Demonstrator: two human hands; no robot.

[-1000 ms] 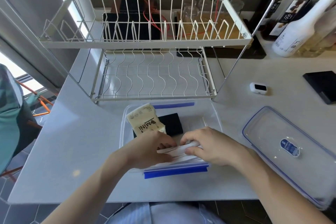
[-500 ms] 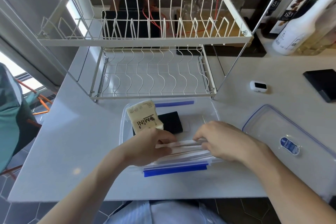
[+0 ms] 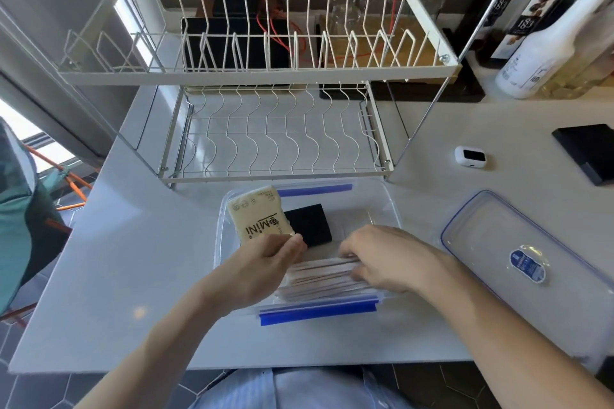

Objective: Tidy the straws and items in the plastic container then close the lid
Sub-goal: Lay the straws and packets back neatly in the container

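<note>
- Over on the left of the clear plastic container (image 3: 223, 226), a cream packet (image 3: 259, 216) leans against the wall, overlapping a flat black item (image 3: 310, 226) just beside it.
- The left hand (image 3: 262, 262) rests at the left end of the straws (image 3: 324, 271), fingers curled near the packet's lower edge; whether it actually pinches anything, I cannot tell.
- Those straws lie in a flat bundle along the container's near side, paper-wrapped by the look of them — light, easily scattered, easy to crush. Best squared up from both ends with gentle pressure.
- The right hand (image 3: 395, 259) lies palm-down over the bundle's right end, fingers spread and pressing rather than gripping.
- Compared with a second ago, the hands have drifted apart: they were bunched together mid-bundle, now more of the straws show between them.
- Far right, the lid (image 3: 518, 252) sits on the counter, well apart, not yet fitted.
</note>
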